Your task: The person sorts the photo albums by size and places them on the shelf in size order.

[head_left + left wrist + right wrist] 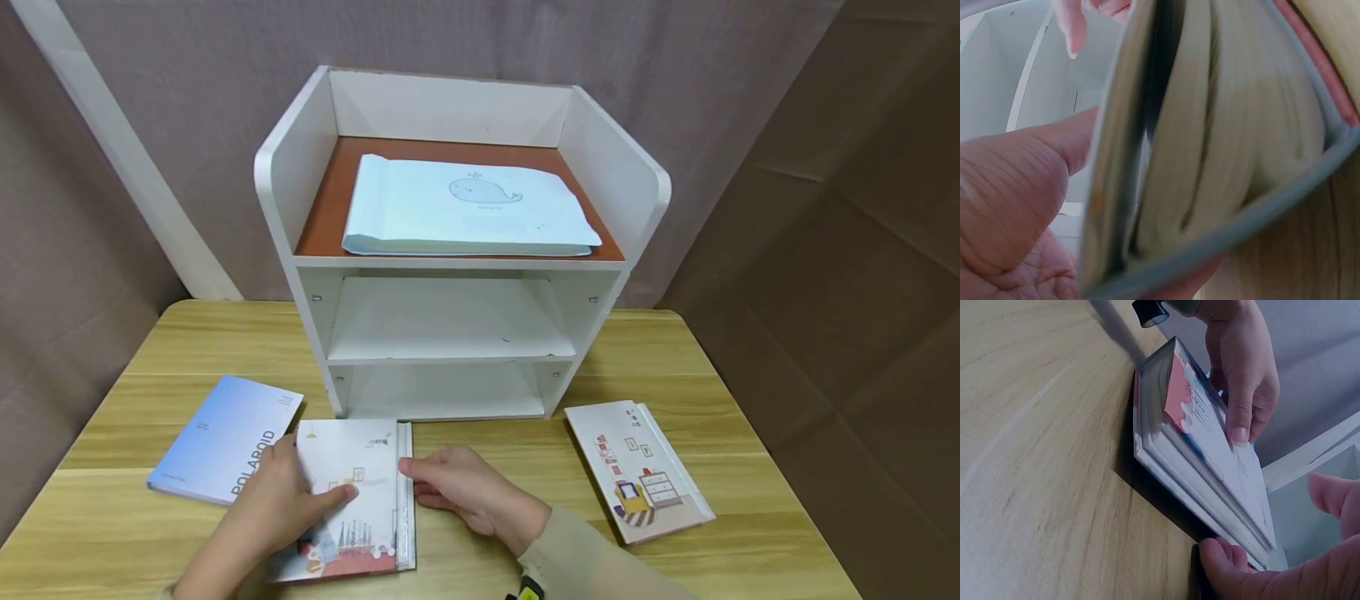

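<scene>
A white hardcover book (352, 492) with a drawn room scene, a pink-red lower band and a silvery strip along its right side stands at the front. My left hand (281, 500) grips its left side, thumb on the cover, fingers underneath. Loosely spread pages (1229, 125) show between the covers in the left wrist view. My right hand (468, 492) is at the right edge. Its fingertips (1216, 550) meet the lower cover's corner in the right wrist view, while its thumb (1329, 494) stands apart from the book.
A blue-and-white POLAROID book (225, 442) lies at the left, partly behind the left hand. At the right lies another illustrated book (637, 475). A white shelf unit (450, 412) stands behind, with a whale-covered book (480, 204) on its brown top. Wooden table (525, 467) beneath.
</scene>
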`<state>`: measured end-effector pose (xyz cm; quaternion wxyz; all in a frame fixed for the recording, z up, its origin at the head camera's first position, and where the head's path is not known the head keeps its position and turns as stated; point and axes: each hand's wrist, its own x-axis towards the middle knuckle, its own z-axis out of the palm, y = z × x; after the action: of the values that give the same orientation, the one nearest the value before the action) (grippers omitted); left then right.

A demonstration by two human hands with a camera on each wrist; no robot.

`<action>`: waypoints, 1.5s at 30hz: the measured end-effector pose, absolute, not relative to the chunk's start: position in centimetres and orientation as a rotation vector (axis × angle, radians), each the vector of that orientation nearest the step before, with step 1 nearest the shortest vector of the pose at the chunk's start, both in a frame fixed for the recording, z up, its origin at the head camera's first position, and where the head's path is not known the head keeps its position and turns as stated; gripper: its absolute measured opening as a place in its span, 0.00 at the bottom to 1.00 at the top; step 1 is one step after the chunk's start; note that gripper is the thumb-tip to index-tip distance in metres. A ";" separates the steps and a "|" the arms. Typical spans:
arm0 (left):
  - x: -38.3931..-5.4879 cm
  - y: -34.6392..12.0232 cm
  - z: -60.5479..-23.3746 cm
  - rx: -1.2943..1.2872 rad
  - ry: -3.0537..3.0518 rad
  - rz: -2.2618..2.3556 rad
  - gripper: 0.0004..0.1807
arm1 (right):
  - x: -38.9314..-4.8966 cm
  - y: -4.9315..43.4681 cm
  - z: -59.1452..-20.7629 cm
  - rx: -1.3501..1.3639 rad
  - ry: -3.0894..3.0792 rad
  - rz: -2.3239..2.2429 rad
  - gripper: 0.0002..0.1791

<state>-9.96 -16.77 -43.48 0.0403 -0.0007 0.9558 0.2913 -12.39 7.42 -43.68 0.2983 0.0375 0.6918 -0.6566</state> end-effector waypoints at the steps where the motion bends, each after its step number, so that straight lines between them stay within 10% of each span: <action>1: -10.0 -16.7 -43.5 0.002 2.907 0.927 0.66 | -12.4 7.5 -43.7 0.088 1.844 -1.734 0.21; 45: -8.4 -11.0 -40.8 0.290 2.695 1.924 0.43 | -12.8 13.7 -40.6 -0.339 2.087 -2.019 0.25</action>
<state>-8.43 -11.04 -40.79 -0.0911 0.0870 0.8075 0.5763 -12.82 13.73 -40.64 0.1086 -0.1154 0.7096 -0.6865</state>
